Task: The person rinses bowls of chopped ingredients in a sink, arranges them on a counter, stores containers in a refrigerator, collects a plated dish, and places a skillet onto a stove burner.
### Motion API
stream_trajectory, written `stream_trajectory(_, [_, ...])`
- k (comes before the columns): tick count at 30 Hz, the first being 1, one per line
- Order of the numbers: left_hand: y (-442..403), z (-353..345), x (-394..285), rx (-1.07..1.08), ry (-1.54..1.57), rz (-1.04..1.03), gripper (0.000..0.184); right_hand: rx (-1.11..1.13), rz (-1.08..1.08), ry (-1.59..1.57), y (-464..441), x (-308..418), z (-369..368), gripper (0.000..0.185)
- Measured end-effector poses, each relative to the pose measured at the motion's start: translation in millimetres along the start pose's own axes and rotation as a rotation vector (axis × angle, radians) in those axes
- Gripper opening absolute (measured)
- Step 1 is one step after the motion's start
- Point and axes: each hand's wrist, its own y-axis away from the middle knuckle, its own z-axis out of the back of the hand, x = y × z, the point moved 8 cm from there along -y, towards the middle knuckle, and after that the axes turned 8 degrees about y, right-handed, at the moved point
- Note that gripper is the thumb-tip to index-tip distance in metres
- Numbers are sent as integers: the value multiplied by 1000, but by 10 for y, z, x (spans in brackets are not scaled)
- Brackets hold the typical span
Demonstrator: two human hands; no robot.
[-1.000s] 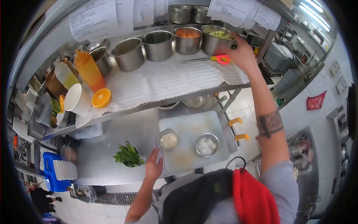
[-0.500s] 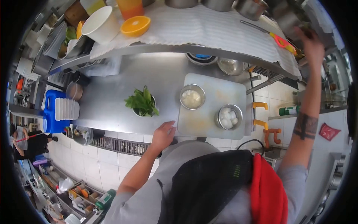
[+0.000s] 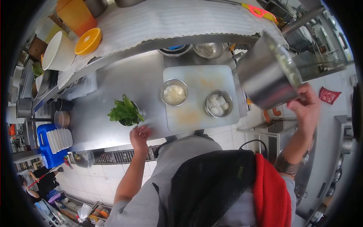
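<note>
My right hand grips a deep metal pot by its rim side and holds it tilted in the air, right of the cutting board. Pale green bits show around the pot's mouth; its inside is mostly hidden. My left hand is empty, fingers loosely apart, at the counter's front edge just below a small container of green leaves. On the white cutting board stand a metal bowl of pale chunks in liquid and a metal bowl of white, egg-like pieces.
Above the counter runs a cloth-covered shelf with a halved orange, a white tub and a red-yellow tool. A blue board and white containers stand left. Another person is far left.
My right hand has brought the pot down from the right end of the shelf towards me. My left hand has moved left, closer to the leaves. The view has shifted right.
</note>
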Motion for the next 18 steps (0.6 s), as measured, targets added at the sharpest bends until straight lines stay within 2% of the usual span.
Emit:
stream_trajectory(1, [30,-40,-65,2,-7,3,34,24,-58,-20,79,-128,-131,26])
stream_trajectory(2, [45,-25,-178,-54,41,-56,35,18,-139,62,147,-275,-226,25])
stream_trajectory(3, [27,-15,-300,-106,90,-123,36,30,-117,236,176,-464,-305,26])
stream_trajectory(4, [-25,13,-370,-116,54,-161,35,22,-224,293,211,-623,-444,31])
stream_trajectory(5, [-75,5,-433,-94,70,-191,35,12,-34,361,190,-881,-580,25])
stream_trajectory(6, [-100,30,-467,-105,-3,-195,31,12,19,407,142,-1023,-716,28])
stream_trajectory(9, [-126,-11,-630,-139,-137,-203,22,-61,33,532,33,-1301,-1036,29])
stream_trajectory(11, [-183,14,-706,-161,-193,-204,17,-68,-236,408,-47,-1841,-1186,33])
stream_trajectory(13, [-357,80,-759,-137,-365,-224,13,-141,-158,284,-116,-2033,-1362,31])
stream_trajectory(15, [-385,79,-848,-155,-357,-302,17,-207,-86,160,-148,-2144,-1482,29])
stream_trajectory(17, [-438,145,-882,-147,-501,-345,17,-165,96,362,-171,-2127,-1634,25])
stream_trajectory(18, [-405,140,-895,-158,-506,-383,19,-175,109,359,-160,-2217,-1678,25])
